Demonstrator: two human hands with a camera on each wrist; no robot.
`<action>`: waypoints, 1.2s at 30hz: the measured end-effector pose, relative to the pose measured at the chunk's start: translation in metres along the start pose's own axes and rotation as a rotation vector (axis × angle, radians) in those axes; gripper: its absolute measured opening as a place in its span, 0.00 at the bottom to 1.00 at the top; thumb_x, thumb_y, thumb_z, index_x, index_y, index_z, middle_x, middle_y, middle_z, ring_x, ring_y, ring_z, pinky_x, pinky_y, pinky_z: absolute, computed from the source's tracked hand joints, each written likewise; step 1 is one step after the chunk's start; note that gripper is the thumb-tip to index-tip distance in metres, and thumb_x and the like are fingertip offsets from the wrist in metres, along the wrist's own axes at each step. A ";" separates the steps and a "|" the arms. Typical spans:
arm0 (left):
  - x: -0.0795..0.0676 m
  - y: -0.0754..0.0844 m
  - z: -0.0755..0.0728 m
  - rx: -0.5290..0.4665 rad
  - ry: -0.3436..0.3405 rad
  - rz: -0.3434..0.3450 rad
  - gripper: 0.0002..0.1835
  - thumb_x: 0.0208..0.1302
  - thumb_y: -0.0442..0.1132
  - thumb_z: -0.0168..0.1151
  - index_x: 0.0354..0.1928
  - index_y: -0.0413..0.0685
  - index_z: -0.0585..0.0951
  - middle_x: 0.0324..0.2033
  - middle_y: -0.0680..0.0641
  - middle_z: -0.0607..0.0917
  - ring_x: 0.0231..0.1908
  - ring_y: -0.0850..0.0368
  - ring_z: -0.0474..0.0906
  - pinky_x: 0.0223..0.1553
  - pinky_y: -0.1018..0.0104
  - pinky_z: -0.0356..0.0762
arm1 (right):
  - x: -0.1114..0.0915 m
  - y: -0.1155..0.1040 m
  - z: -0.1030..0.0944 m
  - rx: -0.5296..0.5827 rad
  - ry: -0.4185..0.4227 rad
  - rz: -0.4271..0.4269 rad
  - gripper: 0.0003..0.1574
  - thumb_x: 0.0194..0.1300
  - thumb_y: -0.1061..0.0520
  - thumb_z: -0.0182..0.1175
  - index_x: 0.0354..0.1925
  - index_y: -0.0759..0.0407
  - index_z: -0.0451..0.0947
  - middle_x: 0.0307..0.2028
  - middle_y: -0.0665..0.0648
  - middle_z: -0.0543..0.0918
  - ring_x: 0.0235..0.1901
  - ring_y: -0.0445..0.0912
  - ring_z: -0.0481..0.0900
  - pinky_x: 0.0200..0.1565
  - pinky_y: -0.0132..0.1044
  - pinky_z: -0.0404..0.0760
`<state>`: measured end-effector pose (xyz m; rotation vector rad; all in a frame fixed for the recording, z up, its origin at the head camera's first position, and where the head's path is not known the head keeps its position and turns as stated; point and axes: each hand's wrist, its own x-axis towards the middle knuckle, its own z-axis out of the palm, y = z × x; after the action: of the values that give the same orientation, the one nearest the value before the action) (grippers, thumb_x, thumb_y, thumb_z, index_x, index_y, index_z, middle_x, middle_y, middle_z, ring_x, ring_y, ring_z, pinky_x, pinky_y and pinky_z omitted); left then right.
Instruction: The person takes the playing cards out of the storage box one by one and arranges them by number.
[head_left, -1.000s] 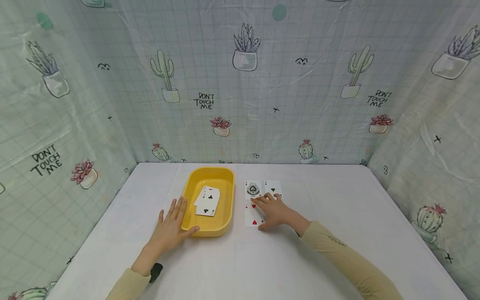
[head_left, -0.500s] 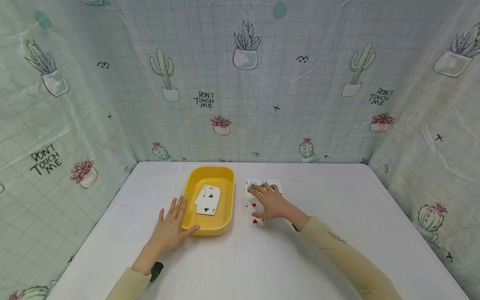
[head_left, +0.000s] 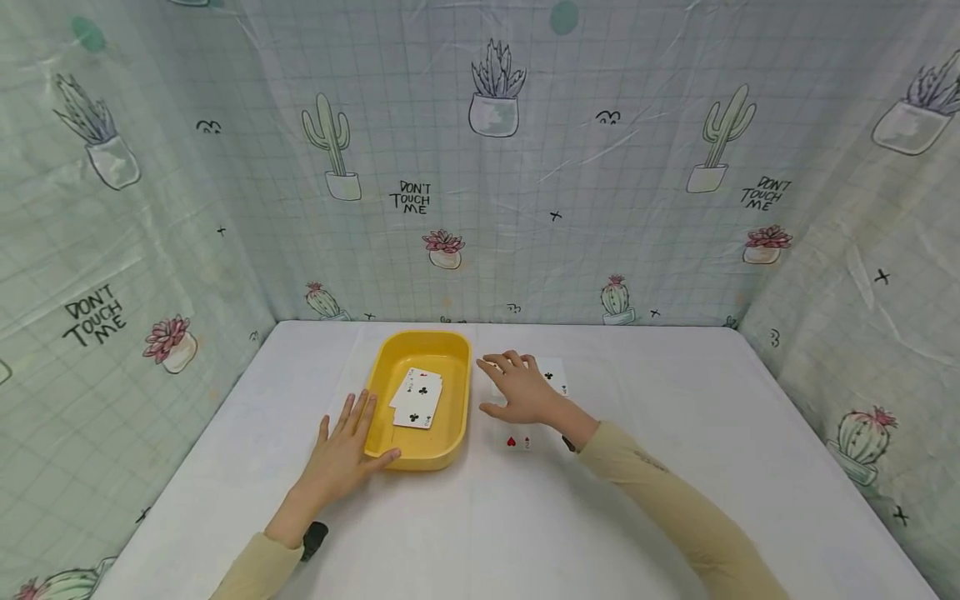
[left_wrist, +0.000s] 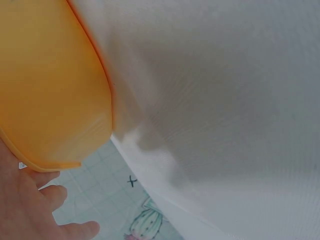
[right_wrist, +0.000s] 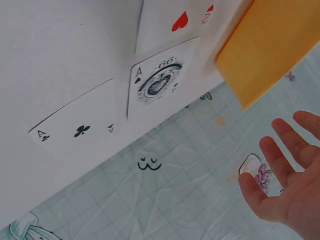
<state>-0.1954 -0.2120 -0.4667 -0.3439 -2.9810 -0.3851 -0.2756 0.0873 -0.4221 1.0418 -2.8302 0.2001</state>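
My left hand [head_left: 341, 454] lies with spread, straight fingers against the near-left rim of a yellow tray [head_left: 450, 433]. Inside the tray, a club playing card [head_left: 417, 407] overlaps another white card. Over the table just right of the tray, my right hand [head_left: 522, 393] hovers with loosely bent fingers and nothing in them. Beneath it lie the ace of spades [right_wrist: 157, 82] and two of hearts [right_wrist: 175, 20], face up and partly hidden in the head view. The ace of clubs [head_left: 557, 375] lies face up to their right.
A white cloth covers the table [head_left: 675, 400]. Behind and on both sides hangs a curtain [head_left: 562, 167] printed with cacti and potted plants. A dark wristband [head_left: 313, 542] shows by the left sleeve.
My right hand has risen off the two of hearts and moved up and left, toward the tray, across the ace of spades. The left hand and the tray stay put.
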 end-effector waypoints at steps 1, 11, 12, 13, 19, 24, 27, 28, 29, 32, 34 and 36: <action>0.000 0.000 0.000 0.001 0.003 0.001 0.53 0.51 0.70 0.50 0.69 0.45 0.45 0.69 0.42 0.47 0.68 0.41 0.41 0.61 0.33 0.39 | 0.002 -0.002 -0.001 -0.002 0.000 -0.001 0.43 0.58 0.39 0.53 0.65 0.56 0.56 0.62 0.55 0.63 0.58 0.53 0.61 0.54 0.57 0.61; 0.000 0.002 0.001 0.012 0.003 -0.006 0.52 0.51 0.65 0.54 0.69 0.44 0.46 0.69 0.42 0.48 0.68 0.41 0.41 0.61 0.33 0.40 | 0.026 -0.023 0.005 -0.033 -0.068 0.022 0.44 0.57 0.36 0.52 0.66 0.53 0.54 0.62 0.53 0.64 0.60 0.51 0.59 0.59 0.53 0.58; 0.000 0.002 0.000 0.010 -0.001 -0.007 0.52 0.51 0.66 0.54 0.69 0.44 0.45 0.69 0.42 0.47 0.68 0.41 0.41 0.61 0.33 0.39 | 0.028 -0.025 0.006 -0.037 -0.081 0.028 0.44 0.57 0.35 0.52 0.66 0.52 0.54 0.62 0.53 0.64 0.60 0.50 0.59 0.59 0.53 0.58; 0.000 0.002 0.000 0.008 -0.004 -0.009 0.52 0.51 0.66 0.53 0.69 0.44 0.45 0.69 0.42 0.47 0.68 0.41 0.41 0.61 0.33 0.39 | 0.030 -0.028 0.007 -0.035 -0.094 0.034 0.45 0.57 0.35 0.52 0.66 0.52 0.54 0.62 0.53 0.64 0.60 0.50 0.59 0.59 0.53 0.58; -0.002 0.001 -0.003 0.026 -0.004 -0.003 0.53 0.51 0.70 0.49 0.69 0.44 0.46 0.69 0.41 0.48 0.68 0.40 0.42 0.60 0.33 0.40 | 0.041 -0.041 0.010 -0.017 -0.119 0.040 0.44 0.56 0.36 0.53 0.66 0.52 0.55 0.62 0.53 0.64 0.60 0.50 0.58 0.59 0.53 0.57; -0.001 0.000 -0.004 0.029 -0.006 -0.004 0.52 0.51 0.70 0.49 0.69 0.44 0.46 0.69 0.41 0.48 0.68 0.40 0.42 0.60 0.33 0.40 | 0.049 -0.047 0.015 -0.040 -0.120 0.031 0.44 0.55 0.37 0.55 0.65 0.52 0.57 0.61 0.54 0.65 0.61 0.51 0.58 0.59 0.55 0.56; -0.001 0.000 -0.003 0.027 -0.008 -0.008 0.53 0.51 0.71 0.48 0.69 0.44 0.45 0.69 0.41 0.48 0.68 0.40 0.42 0.60 0.33 0.41 | 0.055 -0.049 0.022 -0.070 -0.117 0.032 0.44 0.54 0.36 0.55 0.65 0.52 0.57 0.61 0.54 0.65 0.60 0.50 0.59 0.59 0.55 0.56; -0.001 0.000 -0.003 0.028 -0.008 -0.008 0.53 0.51 0.71 0.48 0.69 0.44 0.45 0.69 0.41 0.48 0.68 0.40 0.42 0.60 0.33 0.41 | 0.056 -0.050 0.024 -0.078 -0.116 0.031 0.44 0.53 0.36 0.55 0.64 0.52 0.58 0.61 0.54 0.65 0.60 0.50 0.59 0.58 0.55 0.56; -0.001 0.000 -0.002 0.026 -0.008 -0.007 0.53 0.50 0.71 0.49 0.69 0.44 0.45 0.69 0.41 0.48 0.68 0.40 0.42 0.60 0.33 0.41 | 0.058 -0.051 0.027 -0.092 -0.115 0.033 0.45 0.53 0.36 0.55 0.64 0.51 0.58 0.60 0.54 0.66 0.60 0.50 0.60 0.58 0.55 0.56; -0.001 0.000 -0.001 0.027 -0.003 0.002 0.53 0.51 0.70 0.49 0.69 0.44 0.45 0.69 0.42 0.47 0.68 0.41 0.42 0.60 0.33 0.42 | 0.062 -0.053 0.034 -0.118 -0.125 0.039 0.45 0.51 0.34 0.56 0.63 0.51 0.59 0.60 0.53 0.66 0.59 0.49 0.60 0.59 0.56 0.55; -0.001 0.001 0.000 0.024 0.002 0.008 0.53 0.51 0.69 0.50 0.69 0.44 0.45 0.69 0.42 0.47 0.68 0.41 0.42 0.60 0.33 0.43 | 0.065 -0.055 0.038 -0.125 -0.136 0.043 0.46 0.50 0.33 0.56 0.63 0.50 0.59 0.60 0.53 0.66 0.59 0.49 0.60 0.60 0.56 0.54; 0.000 0.001 0.001 0.020 0.005 0.010 0.52 0.51 0.68 0.51 0.69 0.45 0.45 0.69 0.42 0.47 0.68 0.41 0.42 0.60 0.33 0.42 | 0.067 -0.057 0.042 -0.126 -0.148 0.045 0.48 0.50 0.32 0.56 0.64 0.50 0.59 0.60 0.52 0.66 0.59 0.48 0.60 0.61 0.57 0.53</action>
<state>-0.1949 -0.2114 -0.4672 -0.3557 -2.9745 -0.3551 -0.2917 -0.0047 -0.4479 1.0073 -2.9537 -0.0539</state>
